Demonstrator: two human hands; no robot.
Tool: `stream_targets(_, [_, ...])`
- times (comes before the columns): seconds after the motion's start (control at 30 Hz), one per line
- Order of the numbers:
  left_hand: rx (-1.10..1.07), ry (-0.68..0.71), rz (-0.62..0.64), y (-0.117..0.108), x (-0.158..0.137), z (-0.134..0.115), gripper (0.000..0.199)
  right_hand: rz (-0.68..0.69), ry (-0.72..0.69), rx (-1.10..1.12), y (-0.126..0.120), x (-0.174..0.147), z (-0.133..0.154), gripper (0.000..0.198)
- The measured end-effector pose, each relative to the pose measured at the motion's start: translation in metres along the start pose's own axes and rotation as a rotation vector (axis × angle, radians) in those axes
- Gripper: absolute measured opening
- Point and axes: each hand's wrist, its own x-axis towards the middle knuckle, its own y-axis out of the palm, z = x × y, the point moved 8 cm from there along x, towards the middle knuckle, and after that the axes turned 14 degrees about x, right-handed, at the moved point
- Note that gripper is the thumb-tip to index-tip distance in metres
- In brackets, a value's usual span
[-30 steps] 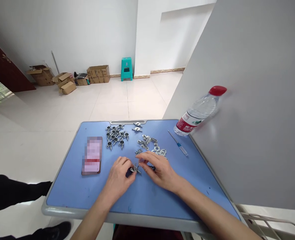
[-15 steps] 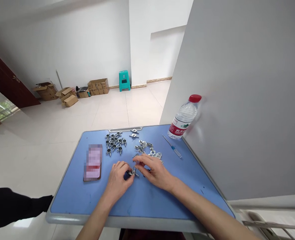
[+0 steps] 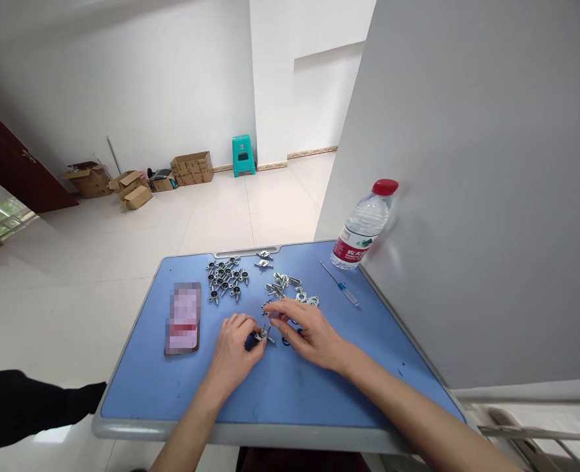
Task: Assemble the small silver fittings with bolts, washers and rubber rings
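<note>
My left hand [image 3: 234, 345] is closed, with thumb and fingers pinching a small silver metal fitting [image 3: 261, 335] low over the blue table. Above the fitting, my right hand [image 3: 309, 334] is closed on a small slim tool [image 3: 269, 326] with a thin metal shaft and what looks like a clear handle. The fingers hide most of that tool. Black rings [image 3: 286, 341] lie under and beside the right hand. Beyond it are flat silver plates [image 3: 312, 301] and a loose heap of metal parts [image 3: 280, 283].
Several metal pieces with black round centres [image 3: 225, 278] lie grouped at the back left, near a phone [image 3: 184, 318]. Two silver fittings [image 3: 263, 263] sit at the back edge. A screwdriver [image 3: 339, 285] and a water bottle [image 3: 363, 226] are at the right by a grey panel [image 3: 466, 196].
My right hand has shifted slightly right, and the slim tool's shaft now stands a little to the right over the fitting. My left hand keeps its pinch. The view has moved slightly.
</note>
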Motion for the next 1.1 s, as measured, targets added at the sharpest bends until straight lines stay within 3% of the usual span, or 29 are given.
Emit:
stream_targets(0.13, [0.017, 0.002, 0.002, 0.001, 0.000, 0.000, 0.008, -0.038, -0.023, -0.029, 0.001, -0.002, -0.003, 0.027])
stream_targets(0.3, [0.032, -0.003, 0.008, 0.002, -0.001, 0.001, 0.007, 0.019, -0.072, -0.153, 0.006, -0.003, 0.003, 0.026])
stream_targets(0.6, [0.036, -0.008, 0.014, 0.004, -0.001, 0.000, 0.007, -0.031, -0.066, -0.144, 0.003, -0.004, 0.002, 0.029])
stream_targets(0.83, [0.017, -0.012, 0.028, 0.005, 0.000, 0.000, 0.009, 0.044, -0.017, -0.108, 0.007, -0.002, 0.005, 0.037])
stream_targets(0.97, [0.010, -0.014, 0.031, 0.006, 0.000, 0.001, 0.008, -0.005, -0.061, -0.177, 0.006, -0.003, 0.006, 0.033])
stream_targets(1.1, [-0.005, -0.018, 0.035, 0.006, -0.001, 0.002, 0.007, 0.038, -0.080, -0.165, 0.008, -0.003, 0.008, 0.038])
